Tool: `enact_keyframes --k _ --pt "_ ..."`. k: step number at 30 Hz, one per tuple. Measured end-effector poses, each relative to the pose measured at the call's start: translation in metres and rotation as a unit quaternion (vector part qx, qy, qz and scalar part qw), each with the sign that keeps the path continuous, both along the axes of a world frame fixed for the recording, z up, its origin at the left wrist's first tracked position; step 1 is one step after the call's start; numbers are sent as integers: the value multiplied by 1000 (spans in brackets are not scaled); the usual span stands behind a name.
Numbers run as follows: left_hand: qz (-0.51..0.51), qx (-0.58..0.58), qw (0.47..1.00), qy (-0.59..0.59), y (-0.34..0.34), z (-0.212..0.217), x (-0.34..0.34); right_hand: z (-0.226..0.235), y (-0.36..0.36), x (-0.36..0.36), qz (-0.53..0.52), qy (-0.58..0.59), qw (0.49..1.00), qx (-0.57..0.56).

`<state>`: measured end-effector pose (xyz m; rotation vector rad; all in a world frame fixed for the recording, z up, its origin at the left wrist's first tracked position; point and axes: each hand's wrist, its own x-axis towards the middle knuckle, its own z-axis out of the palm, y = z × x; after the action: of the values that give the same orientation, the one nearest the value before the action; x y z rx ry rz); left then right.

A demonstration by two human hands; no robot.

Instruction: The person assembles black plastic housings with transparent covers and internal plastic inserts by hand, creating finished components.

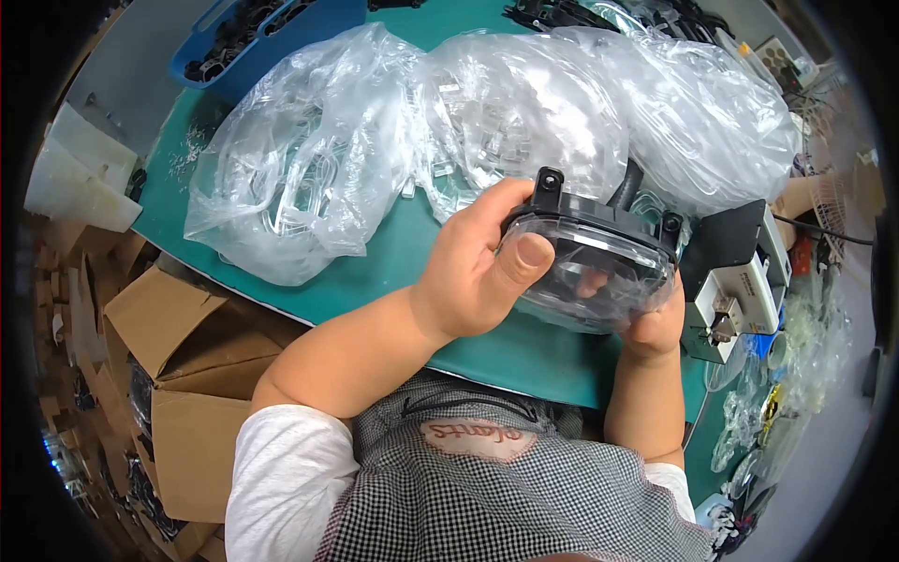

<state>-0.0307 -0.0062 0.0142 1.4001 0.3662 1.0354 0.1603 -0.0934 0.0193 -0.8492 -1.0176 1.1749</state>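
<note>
Both hands hold a lamp unit with a clear lens and a black housing [599,253] above the near edge of the green table [393,281]. A black mounting tab with a hole stands up at each end of the housing. My left hand [482,258] grips its left end, thumb over the clear lens and fingers behind. My right hand [660,323] closes round the lower right end; some of its fingers are hidden behind the unit. A fingertip shows through the lens.
Clear plastic bags [309,159] of transparent parts fill the table behind my hands. Back left stands a blue bin [220,47] with black parts. A white and black device [740,290] sits close on the right. An open cardboard box [201,375] stands at the left, below the table edge.
</note>
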Motion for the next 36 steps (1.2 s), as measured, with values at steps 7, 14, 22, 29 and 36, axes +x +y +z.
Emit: enact_keyframes --k 7,14,22,29,36 --pt "-39 -66 996 -38 0 3 0 -11 4 6 80 69 994 7" --pt "7 -41 999 -5 2 -1 10 -14 7 0 56 140 989 -3" --pt "167 439 859 203 8 -2 14 -15 8 -4 -12 -14 1000 11" --pt "195 458 847 188 7 -6 17 -13 10 -3 -4 43 999 18" --pt "226 467 844 134 4 -4 13 -3 11 3 -67 80 995 -3"
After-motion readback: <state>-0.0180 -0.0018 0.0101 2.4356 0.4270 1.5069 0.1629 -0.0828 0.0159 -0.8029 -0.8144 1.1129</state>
